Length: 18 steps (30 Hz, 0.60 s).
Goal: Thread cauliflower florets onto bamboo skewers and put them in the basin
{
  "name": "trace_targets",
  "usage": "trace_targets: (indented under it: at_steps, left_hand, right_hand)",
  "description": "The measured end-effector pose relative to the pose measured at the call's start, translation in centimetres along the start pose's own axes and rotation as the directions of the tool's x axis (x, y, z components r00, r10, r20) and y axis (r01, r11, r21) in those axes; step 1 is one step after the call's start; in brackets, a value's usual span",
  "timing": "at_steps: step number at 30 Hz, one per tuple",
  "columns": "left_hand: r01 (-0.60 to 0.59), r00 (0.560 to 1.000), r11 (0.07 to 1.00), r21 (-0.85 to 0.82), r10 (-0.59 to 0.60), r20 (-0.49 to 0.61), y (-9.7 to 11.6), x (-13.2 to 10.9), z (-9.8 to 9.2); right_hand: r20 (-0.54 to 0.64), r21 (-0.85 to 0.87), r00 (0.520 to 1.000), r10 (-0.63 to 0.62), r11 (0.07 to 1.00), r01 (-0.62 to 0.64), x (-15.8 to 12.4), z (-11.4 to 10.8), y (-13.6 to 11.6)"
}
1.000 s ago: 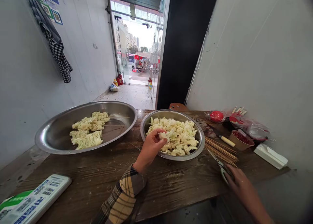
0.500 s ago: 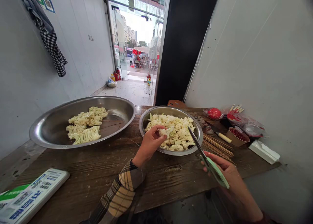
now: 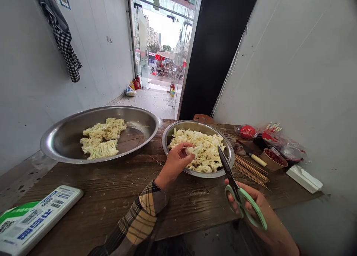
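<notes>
The left fingers (image 3: 187, 161) pinch a pale cauliflower floret (image 3: 197, 149) above a round, shiny steel bowl (image 3: 200, 174), whose heap of loose cauliflower (image 3: 206, 142) crowds in just beyond them; the right fingers (image 3: 247, 188) are wrapped around black-bladed scissors with pale green handles (image 3: 233, 182), the blades angled away toward the bowl's right rim. Near the right fingers, on their far side, a fan of thin brown wooden skewers (image 3: 251, 170) takes up the table, with a pale-handled knife (image 3: 259, 160) past it. Farther right of them stand a brown paper tub of red contents (image 3: 275, 165) and a white rectangular packet (image 3: 304, 178). Well left of the left fingers sit a large oval steel basin holding cauliflower pieces (image 3: 135, 138) and, nearer the wearer, a white box with blue lettering (image 3: 46, 217). Beneath the fingers, the table (image 3: 111, 200) is dark, grained wood; far ahead, a black panel (image 3: 217, 51) flanks a glass door (image 3: 142, 44).
</notes>
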<state>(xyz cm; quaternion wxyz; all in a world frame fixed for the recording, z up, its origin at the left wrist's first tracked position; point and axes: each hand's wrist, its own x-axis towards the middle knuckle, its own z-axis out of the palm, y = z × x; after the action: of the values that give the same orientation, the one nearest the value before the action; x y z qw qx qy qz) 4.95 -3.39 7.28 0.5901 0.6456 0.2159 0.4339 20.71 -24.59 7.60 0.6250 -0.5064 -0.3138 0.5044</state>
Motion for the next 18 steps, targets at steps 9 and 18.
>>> trace_targets:
  at_steps: [9, 18]
  left_hand:
    - [-0.001, 1.0, 1.0, 0.019, 0.001, -0.003, 0.3, 0.0, 0.0]
    - [-0.029, 1.0, 1.0, 0.003, 0.029, -0.002, 0.3, 0.0, 0.1]
  right_hand:
    - [-0.146, -0.408, 0.986, -0.08, 0.913, 0.014, 0.9, -0.6, 0.2]
    - [0.077, -0.871, 0.925, -0.371, 0.427, 0.244, 1.8, -0.6, -0.1]
